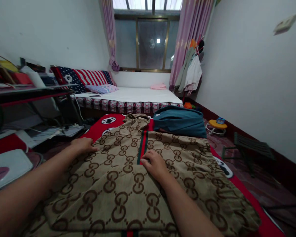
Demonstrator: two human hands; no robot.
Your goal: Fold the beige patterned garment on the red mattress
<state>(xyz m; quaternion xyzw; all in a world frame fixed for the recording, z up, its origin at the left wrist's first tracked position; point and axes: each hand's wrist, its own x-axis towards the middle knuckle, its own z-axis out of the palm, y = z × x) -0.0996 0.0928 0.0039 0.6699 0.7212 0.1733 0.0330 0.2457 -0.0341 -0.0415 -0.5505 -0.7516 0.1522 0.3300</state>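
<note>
A tan hooded top (123, 148) with a brown repeating pattern lies spread out before me, its hood (136, 121) at the far end. A green and red stripe (143, 146) runs down its middle. The near part of the cloth is folded up over itself, covering the stripe's lower stretch. My left hand (83, 145) rests at the left edge of the top, fingers reaching onto the fabric. Near the stripe, my right hand (155, 163) lies on the cloth with its fingers loosely bent and apart. Neither hand lifts the fabric.
Beneath the top is a red cover (113, 119) with round prints. A folded blue garment (179, 121) sits beyond its right side. A cluttered desk (34, 89) stands left, a yellow stool (217, 124) and dark folding stool (254, 146) right. A bed (138, 95) is behind.
</note>
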